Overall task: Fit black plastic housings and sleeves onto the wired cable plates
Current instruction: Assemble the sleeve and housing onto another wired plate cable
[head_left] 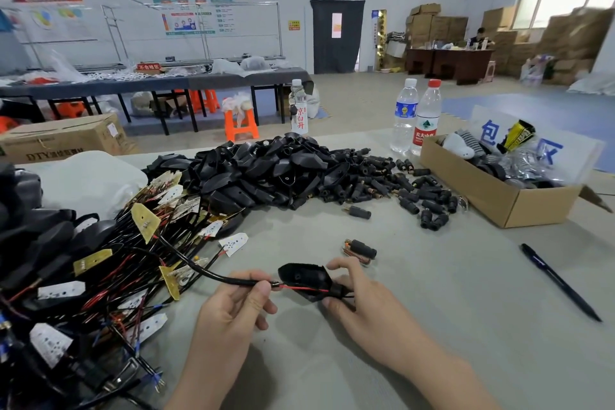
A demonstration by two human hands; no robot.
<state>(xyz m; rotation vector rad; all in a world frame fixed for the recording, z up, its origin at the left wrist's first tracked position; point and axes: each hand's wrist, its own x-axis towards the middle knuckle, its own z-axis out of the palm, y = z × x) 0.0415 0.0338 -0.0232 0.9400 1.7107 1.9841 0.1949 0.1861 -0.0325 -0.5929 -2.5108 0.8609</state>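
Working near the middle of the front edge of the surface: pinching the black cable in the left grip, thumb and fingers closed on it just behind the stripped end; clamping the narrow end of a black plastic housing in the right grip, with the thin red wire running across the shell's open side toward that end. Likely to go wrong from here: kinking or nicking the fine wire by pushing with the cable held too far back; missing the neck opening, hidden under the right fingers, with one lead; dragging the tangle of wired cable plates along the left edge by tugging the cable leading back into it. Elsewhere on the surface: a heap of black housings toward the far edge, black sleeves scattered just right of it, one loose sleeve just beyond the grips, an open cardboard box toward the far right corner, two water bottles at the far edge, a pen near the right edge. Beyond, a large workshop hall with long tables, orange stools, stacked cartons and a bright window.
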